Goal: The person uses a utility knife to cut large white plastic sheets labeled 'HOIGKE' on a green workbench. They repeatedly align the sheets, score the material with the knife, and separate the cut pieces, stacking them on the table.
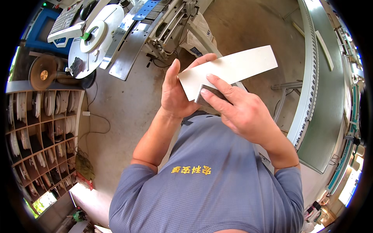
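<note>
Card strip (pixel 233 68) pinched in left hand (pixel 176 93) fingers, right hand (pixel 239 110) fingers pressing it.

Bare concrete floor (pixel 128 105) fills the middle of the frame, with a white cable (pixel 99 118) trailing across it at left beside the wooden shelf (pixel 42 132) stacked with reels.

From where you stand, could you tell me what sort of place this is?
Probably a small workshop or factory floor: a machine with a big white reel, shelves full of reels, and a long conveyor.
</note>
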The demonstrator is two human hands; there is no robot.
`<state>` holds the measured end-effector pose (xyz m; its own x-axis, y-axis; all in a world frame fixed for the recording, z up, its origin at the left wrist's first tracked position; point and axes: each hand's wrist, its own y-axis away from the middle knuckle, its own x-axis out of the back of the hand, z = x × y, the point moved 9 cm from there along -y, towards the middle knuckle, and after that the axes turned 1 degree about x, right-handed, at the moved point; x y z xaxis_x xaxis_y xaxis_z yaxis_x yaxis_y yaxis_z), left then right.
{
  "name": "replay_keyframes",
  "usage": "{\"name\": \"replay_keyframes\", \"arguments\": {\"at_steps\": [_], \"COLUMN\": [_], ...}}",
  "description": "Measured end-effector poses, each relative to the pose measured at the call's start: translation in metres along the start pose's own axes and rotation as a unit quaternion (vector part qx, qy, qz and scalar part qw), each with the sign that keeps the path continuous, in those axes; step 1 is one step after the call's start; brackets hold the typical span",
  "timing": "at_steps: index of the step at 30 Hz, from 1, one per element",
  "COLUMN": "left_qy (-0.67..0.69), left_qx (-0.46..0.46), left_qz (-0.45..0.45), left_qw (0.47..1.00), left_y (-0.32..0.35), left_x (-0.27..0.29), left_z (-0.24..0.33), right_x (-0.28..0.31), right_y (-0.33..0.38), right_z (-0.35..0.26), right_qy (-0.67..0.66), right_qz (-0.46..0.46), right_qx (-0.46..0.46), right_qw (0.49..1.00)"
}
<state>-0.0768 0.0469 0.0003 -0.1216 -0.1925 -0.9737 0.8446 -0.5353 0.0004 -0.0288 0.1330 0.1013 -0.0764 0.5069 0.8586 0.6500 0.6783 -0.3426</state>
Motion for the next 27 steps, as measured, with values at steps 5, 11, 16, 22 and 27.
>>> {"name": "replay_keyframes", "arguments": {"at_steps": [5,11,16,22,27], "left_qy": [-0.038,-0.083,-0.091,-0.096,-0.092], "left_qx": [-0.018,-0.023,-0.041,-0.055,-0.045], "left_qz": [-0.03,-0.04,-0.004,0.019,-0.022], "left_qw": [0.999,0.995,0.995,0.994,0.995], "left_y": [-0.011,-0.017,-0.019,-0.019,-0.019], "left_x": [-0.027,-0.04,-0.046,-0.046,-0.043], "left_z": [-0.014,-0.02,-0.024,-0.028,-0.039], "right_x": [0.019,0.03,0.03,0.031,0.035], "right_y": [0.012,0.018,0.022,0.025,0.028], "right_z": [0.003,0.009,0.013,0.013,0.016], "right_qy": [0.01,0.008,0.024,0.045,0.025], "right_qz": [-0.023,-0.025,-0.026,-0.009,-0.016], "right_qx": [0.008,0.008,0.012,0.052,0.003], "right_qw": [1.0,1.0,0.999,0.998,1.0]}}
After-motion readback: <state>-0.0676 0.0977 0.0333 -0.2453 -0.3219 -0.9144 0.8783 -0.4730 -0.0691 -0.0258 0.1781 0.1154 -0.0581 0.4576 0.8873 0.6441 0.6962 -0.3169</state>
